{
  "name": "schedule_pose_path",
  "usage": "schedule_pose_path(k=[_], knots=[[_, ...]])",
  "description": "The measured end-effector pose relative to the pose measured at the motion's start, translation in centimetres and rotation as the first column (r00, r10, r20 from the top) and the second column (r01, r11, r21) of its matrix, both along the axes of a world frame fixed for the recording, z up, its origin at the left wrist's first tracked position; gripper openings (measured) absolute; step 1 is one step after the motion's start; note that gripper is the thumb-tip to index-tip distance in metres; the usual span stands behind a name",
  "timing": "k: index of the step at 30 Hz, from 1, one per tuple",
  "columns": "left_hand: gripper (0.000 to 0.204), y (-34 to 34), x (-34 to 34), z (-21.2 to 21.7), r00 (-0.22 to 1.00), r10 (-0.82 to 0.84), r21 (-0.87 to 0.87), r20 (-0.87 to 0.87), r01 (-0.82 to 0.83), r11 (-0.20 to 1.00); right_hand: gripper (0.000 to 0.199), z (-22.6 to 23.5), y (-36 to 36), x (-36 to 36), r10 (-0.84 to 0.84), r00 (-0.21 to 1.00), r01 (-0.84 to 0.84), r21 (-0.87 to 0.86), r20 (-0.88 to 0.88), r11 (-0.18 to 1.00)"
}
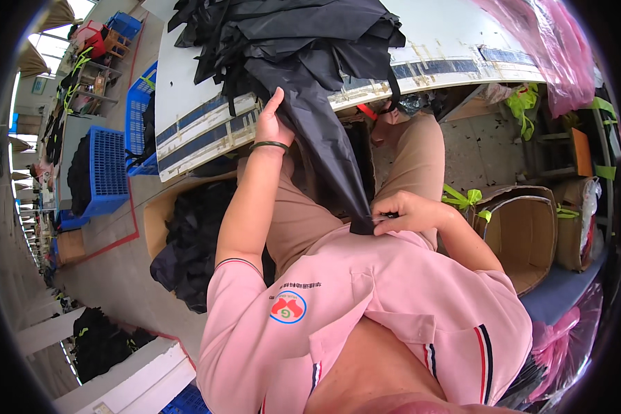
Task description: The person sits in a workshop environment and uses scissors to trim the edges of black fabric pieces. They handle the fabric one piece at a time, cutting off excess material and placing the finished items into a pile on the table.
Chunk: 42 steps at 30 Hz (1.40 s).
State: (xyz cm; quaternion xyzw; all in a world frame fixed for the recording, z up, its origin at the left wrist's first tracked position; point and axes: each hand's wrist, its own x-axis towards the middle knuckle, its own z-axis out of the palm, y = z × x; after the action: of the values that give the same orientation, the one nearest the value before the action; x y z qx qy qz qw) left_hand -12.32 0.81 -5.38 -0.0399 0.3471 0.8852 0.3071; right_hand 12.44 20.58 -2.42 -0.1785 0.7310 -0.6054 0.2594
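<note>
Blue crate far left. Left hand at left edge of black fabric piece, fingers partly hidden, can't tell if pinching. Piece slopes from white table to pink shirt. Right hand curled, gripping small tool at fabric's lower end. Open cardboard box right.

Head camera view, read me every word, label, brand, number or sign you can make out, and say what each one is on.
Pink shirt, round emblem: small lettering, which I won't copy.
Same shirt, beside the emblem: a line of dark characters, also not copied.
Black fabric in the left hand: none visible.
Left background: any signs are too small to read.
</note>
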Motion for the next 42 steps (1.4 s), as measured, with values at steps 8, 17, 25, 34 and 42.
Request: schedule_pose_path(k=[8,17,25,34,42], knots=[[0.025,-1.1,6.1,5.1,0.876,0.02,-0.157,-0.482,-0.108,0.982,0.019,-2.6,3.6,1.0,-0.343,0.939,0.341,0.134,-0.009,0.93],[0.023,0.0,10.0,9.0,0.836,-0.144,-0.259,-0.529,0.003,0.966,0.067,3.7,-3.1,-7.6,-0.574,0.788,0.511,-0.281,-0.222,0.812],[0.021,-4.0,9.1,6.5,0.905,-0.202,-0.326,-0.375,0.075,0.942,0.029,3.0,-0.5,-9.4,-0.781,0.613,0.766,-0.335,0.119,0.549],[0.044,-4.7,8.9,5.0,0.893,-0.233,-0.41,-0.385,0.061,0.91,0.031,4.0,1.6,-9.6,-0.8,0.596,0.765,-0.353,0.07,0.539],[0.019,0.8,10.7,3.8,0.834,-0.306,-0.4,-0.459,0.114,0.91,0.022,6.2,-2.9,-11.7,-0.522,0.682,0.457,-0.259,-0.511,0.851]])
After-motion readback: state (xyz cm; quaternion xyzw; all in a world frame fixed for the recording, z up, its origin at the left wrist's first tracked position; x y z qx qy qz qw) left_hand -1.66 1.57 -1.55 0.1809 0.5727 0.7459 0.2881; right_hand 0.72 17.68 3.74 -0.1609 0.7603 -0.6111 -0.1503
